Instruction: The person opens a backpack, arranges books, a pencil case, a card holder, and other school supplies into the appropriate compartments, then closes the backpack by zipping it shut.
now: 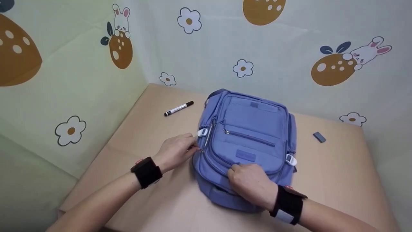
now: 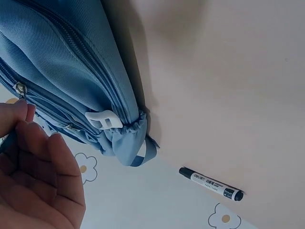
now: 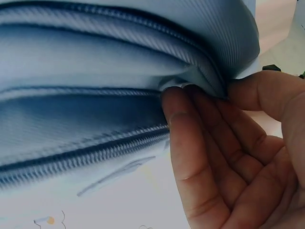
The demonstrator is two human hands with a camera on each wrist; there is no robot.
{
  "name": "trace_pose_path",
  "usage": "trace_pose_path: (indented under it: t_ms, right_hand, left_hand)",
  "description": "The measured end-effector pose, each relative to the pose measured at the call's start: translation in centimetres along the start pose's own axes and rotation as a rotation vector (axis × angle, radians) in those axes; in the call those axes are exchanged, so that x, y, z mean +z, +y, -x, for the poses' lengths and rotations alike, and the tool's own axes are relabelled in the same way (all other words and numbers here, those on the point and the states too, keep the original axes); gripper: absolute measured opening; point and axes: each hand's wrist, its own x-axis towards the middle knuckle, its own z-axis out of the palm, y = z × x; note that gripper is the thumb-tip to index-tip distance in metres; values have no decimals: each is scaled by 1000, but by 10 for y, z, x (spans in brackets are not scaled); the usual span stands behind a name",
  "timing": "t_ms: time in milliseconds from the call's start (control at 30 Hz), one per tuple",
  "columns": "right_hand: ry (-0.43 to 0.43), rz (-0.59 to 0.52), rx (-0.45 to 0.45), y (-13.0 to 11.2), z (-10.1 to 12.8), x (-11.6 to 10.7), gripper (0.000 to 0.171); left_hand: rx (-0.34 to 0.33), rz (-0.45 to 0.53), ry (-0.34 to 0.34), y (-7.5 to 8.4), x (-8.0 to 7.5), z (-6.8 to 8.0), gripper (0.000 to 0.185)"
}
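A blue-purple backpack [image 1: 257, 117] lies on the table, its front pocket facing up. My left hand [image 1: 176, 149] is at the bag's left side and pinches a metal zipper pull [image 2: 21, 88] between thumb and forefinger. Beside that hand, a white buckle [image 2: 104, 119] hangs on the side of the bag. My right hand [image 1: 252, 182] is at the lower front of the bag. In the right wrist view its thumb and fingers pinch a fold of the backpack's fabric [image 3: 207, 78] beside an open zipper [image 3: 95, 152], whose teeth are parted.
A black-and-white marker [image 1: 179, 108] lies on the table left of the bag. To the right is a small dark grey block [image 1: 319, 137]. A patterned cloth [image 1: 212, 45] with rabbits and flowers stands behind and left of the wooden table [image 1: 341, 180].
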Motion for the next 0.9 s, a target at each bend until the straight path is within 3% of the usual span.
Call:
trace_pose_path:
  t_ms: [267,400,667,900]
  right_hand:
    - [20,-22,-12,2,-28,-6,28]
    - [-47,0,1,-2,-48,-4,29]
    - [-239,226,-28,-17,-73,8,13]
    - [-265,221,-39,-15,-75,7,13]
  left_hand:
    - [2,-12,10,1,-2,1,8]
    - [2,4,8,2,-1,2,7]
    - [29,9,4,1,0,3,8]
    - [85,-60,33,-4,1,-5,8]
